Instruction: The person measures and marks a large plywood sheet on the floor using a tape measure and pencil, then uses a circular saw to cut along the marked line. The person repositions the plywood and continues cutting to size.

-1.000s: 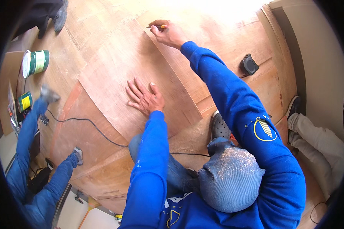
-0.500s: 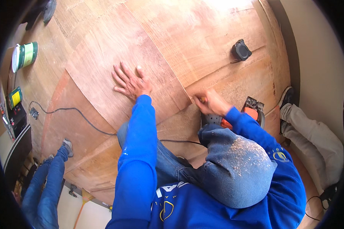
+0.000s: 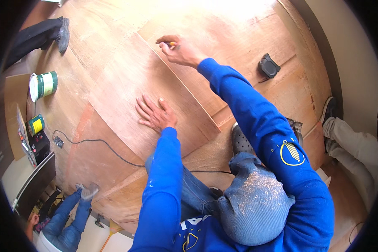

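My left hand (image 3: 155, 115) lies open with spread fingers on a square plywood sheet (image 3: 115, 96). My right hand (image 3: 178, 52) grips a small yellow pencil (image 3: 169, 44) at the sheet's far right edge, its tip near the corner. A black tape measure (image 3: 269, 66) lies on the floor to the right of my right forearm. Behind that arm, a power tool (image 3: 294, 125) is mostly hidden. My bent knee (image 3: 252, 201), dusted with sawdust, is below the sheet.
Green-labelled bucket (image 3: 43, 85), yellow-labelled can (image 3: 36, 124) and black box (image 3: 39, 147) sit at left. A cable (image 3: 113, 147) crosses the floor. Other people's legs show in dark trousers (image 3: 33, 35), blue jeans (image 3: 67, 222) and beige trousers (image 3: 348, 138). A pale wall (image 3: 353, 63) curves along the right.
My right hand dropped to the sheet's near right corner, then moved back up to the far edge. My left hand stays on the sheet. The other people's legs at left have shifted.
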The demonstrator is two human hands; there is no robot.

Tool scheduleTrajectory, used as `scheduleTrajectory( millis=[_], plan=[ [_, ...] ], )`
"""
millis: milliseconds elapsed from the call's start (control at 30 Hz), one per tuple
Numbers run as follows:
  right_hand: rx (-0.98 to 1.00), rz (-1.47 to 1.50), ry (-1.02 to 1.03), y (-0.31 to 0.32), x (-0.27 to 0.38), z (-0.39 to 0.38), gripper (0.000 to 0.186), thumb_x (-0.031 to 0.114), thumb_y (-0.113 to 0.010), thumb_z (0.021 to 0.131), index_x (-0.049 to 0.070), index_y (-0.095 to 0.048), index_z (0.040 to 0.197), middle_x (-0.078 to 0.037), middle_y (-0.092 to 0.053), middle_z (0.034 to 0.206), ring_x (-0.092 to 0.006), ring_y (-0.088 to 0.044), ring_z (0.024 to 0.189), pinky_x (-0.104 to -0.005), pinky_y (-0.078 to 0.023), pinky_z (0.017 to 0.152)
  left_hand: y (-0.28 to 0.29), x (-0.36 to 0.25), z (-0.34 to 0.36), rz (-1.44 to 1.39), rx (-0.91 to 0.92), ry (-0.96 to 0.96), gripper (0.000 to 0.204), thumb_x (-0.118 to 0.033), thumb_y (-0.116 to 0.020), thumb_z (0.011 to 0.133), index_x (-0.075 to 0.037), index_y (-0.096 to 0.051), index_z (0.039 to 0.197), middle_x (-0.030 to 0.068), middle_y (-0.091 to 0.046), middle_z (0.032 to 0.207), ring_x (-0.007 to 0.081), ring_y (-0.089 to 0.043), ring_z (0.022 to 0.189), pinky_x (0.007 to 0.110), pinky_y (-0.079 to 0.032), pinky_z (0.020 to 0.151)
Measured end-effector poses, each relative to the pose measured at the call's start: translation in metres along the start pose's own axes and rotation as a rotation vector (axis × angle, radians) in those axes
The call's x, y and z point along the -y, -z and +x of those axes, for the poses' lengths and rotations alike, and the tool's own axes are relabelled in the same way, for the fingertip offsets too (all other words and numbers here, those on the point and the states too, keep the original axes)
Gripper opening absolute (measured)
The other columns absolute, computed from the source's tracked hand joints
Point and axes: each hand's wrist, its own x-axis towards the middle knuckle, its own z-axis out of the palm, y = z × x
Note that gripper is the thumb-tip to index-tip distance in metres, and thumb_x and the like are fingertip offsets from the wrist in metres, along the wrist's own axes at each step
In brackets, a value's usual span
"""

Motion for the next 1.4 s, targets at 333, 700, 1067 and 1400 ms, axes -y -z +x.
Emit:
scheduleTrajectory(
  millis=[333,700,1067,1400],
  plan=[
    [0.134,-0.196,-0.088,-0.020,-0.023,-0.017,0.029,0.025,-0.062,0.092,0.005,-0.076,0.107,-0.019,-0.076,0.093,-0.0377,-0.073,0.085,-0.0437,-0.058,0.079,-0.002,0.005,0.001,-0.013,-0.051,-0.040,0.070,-0.047,-0.049,0.102,-0.017,-0.031,0.162,0.0109,-0.025,0.170,0.0349,-0.021,0.157,0.076,-0.015,0.116],
    [0.272,-0.120,-0.435,0.151,0.062,-0.339,0.022,0.010,-0.058,0.099,0.001,-0.074,0.111,-0.012,-0.073,0.086,-0.0191,-0.071,0.082,-0.0322,-0.056,0.075,-0.016,0.011,-0.002,0.033,-0.127,-0.065,0.067,-0.053,-0.045,0.104,-0.020,-0.034,0.161,0.0077,-0.026,0.170,0.0311,-0.022,0.156,0.073,-0.022,0.115],
    [-0.458,-0.032,-0.380,0.248,0.119,-0.407,0.023,-0.003,-0.041,0.102,-0.001,-0.063,0.105,-0.005,-0.069,0.097,-0.0142,-0.064,0.087,-0.0285,-0.051,0.078,0.004,0.083,0.040,-0.318,0.280,-0.166,0.068,-0.051,-0.055,0.102,-0.010,-0.044,0.155,0.0140,-0.042,0.159,0.0284,-0.037,0.147,0.051,-0.027,0.118],
    [0.274,-0.585,-0.179,0.089,0.032,-0.301,0.041,0.038,-0.070,0.093,-0.001,-0.073,0.108,-0.024,-0.075,0.098,-0.0443,-0.072,0.092,-0.0480,-0.056,0.078,0.043,0.299,-0.033,-0.456,0.774,0.391,0.051,-0.050,-0.065,0.094,-0.005,-0.064,0.116,0.0116,-0.068,0.090,0.0269,-0.070,0.073,0.046,-0.058,0.053]
  ],
)
